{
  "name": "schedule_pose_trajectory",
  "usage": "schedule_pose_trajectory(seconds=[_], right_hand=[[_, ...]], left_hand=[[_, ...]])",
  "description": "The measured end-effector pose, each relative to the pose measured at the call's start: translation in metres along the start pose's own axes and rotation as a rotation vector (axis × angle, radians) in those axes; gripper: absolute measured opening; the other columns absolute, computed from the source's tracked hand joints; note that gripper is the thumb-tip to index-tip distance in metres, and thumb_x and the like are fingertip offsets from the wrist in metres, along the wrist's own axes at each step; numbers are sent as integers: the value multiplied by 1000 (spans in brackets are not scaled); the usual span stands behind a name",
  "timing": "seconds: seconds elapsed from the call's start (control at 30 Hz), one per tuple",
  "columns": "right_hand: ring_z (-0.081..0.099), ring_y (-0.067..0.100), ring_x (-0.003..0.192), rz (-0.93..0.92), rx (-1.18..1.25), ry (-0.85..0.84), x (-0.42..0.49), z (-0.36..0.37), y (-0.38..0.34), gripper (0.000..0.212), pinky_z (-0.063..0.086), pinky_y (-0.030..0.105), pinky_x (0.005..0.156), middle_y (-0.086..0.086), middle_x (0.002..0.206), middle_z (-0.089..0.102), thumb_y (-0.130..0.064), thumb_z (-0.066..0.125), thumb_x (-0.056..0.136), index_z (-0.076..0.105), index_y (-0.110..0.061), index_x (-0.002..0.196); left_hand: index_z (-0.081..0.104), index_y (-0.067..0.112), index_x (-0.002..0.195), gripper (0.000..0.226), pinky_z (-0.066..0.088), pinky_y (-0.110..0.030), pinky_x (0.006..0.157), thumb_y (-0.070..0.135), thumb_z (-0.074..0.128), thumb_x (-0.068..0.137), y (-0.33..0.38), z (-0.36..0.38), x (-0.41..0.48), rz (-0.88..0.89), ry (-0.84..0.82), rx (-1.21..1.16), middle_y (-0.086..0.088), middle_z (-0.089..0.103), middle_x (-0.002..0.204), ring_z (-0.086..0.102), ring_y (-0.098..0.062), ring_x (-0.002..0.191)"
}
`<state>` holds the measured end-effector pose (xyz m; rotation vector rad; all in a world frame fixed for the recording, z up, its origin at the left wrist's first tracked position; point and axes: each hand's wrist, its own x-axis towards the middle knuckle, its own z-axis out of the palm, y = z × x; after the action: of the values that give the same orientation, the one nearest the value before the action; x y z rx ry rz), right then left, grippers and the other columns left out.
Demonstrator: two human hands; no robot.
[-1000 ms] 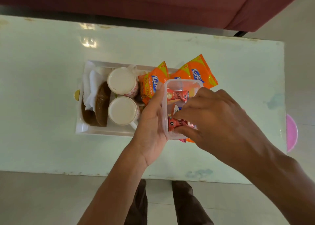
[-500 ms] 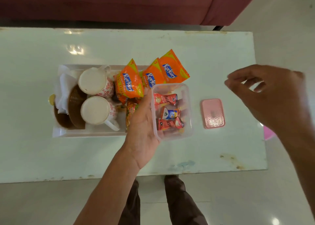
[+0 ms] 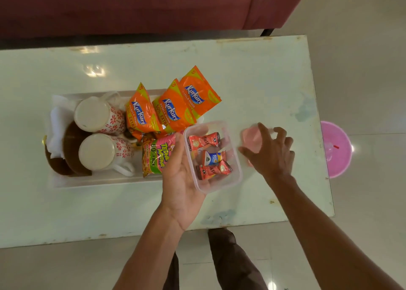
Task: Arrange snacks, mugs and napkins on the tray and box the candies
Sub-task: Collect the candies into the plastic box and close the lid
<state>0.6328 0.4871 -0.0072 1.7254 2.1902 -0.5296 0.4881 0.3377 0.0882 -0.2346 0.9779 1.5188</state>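
My left hand [image 3: 180, 179] grips the left side of a clear plastic box [image 3: 233, 175], held just right of the tray. In the box lie three wrapped candies, two red [image 3: 203, 141] [image 3: 212, 169] and one blue [image 3: 212, 158]. My right hand [image 3: 272, 155] hovers with spread fingers over a pink lid [image 3: 251, 136] on the table; I cannot tell if it touches. The white tray [image 3: 105, 180] holds two upside-down patterned mugs [image 3: 92, 113] [image 3: 96, 152], white napkins [image 3: 57, 122], orange snack packs [image 3: 173, 111] and a pink-green pack [image 3: 157, 155].
Brown round pieces [image 3: 72, 140] lean against the napkins at the tray's left end. The pale table [image 3: 87, 212] ends close to my legs. A maroon sofa [image 3: 131, 3] runs along the far side. A pink basin [image 3: 336, 149] stands on the floor at the right.
My right hand left the box after placing candy there, swung out to the right, then came down over the pink lid. My left hand kept its hold on the box.
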Motion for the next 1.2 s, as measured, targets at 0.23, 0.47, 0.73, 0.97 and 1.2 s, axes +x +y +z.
schedule_pose_trajectory(seconds=[0.23, 0.47, 0.73, 0.97, 1.2], right_hand=[[43, 36, 123, 45, 182, 39, -7, -9, -2, 77, 41, 49, 94, 8, 142, 46, -46, 78, 76, 45, -31, 144], [59, 14, 108, -184, 566, 270, -80, -121, -32, 81, 49, 30, 83, -17, 127, 52, -67, 71, 65, 47, -42, 138], [49, 15, 112, -345, 426, 169, -163, -116, -97, 78, 46, 40, 88, -12, 135, 51, -66, 66, 66, 49, -41, 138], [45, 16, 113, -304, 420, 151, -179, -92, -127, 83, 48, 41, 85, -10, 136, 50, -73, 60, 67, 44, -38, 140], [59, -3, 107, -74, 831, -92, -187, -94, -133, 64, 51, 21, 77, -27, 118, 56, -74, 60, 74, 49, -47, 131]], left_hand=[[52, 19, 145, 56, 43, -62, 109, 51, 40, 101, -9, 2, 3, 25, 67, -21, -19, 58, 144, 52, -45, 135], [50, 16, 147, 58, 45, -59, 108, 47, 44, 98, 2, 5, -8, 45, 93, -71, -17, 59, 143, 58, -40, 129], [58, 12, 140, 55, 61, -33, 77, 41, 53, 94, 15, -4, -34, 92, 88, 12, -8, 72, 120, 71, -22, 106], [70, 24, 127, 47, 61, -32, 82, 50, 59, 90, 37, -32, -54, 82, 41, 40, -3, 75, 118, 72, -19, 108], [53, 22, 141, 52, 60, -43, 89, 51, 49, 98, 64, -42, -67, 148, 74, -17, -7, 71, 125, 70, -24, 111]])
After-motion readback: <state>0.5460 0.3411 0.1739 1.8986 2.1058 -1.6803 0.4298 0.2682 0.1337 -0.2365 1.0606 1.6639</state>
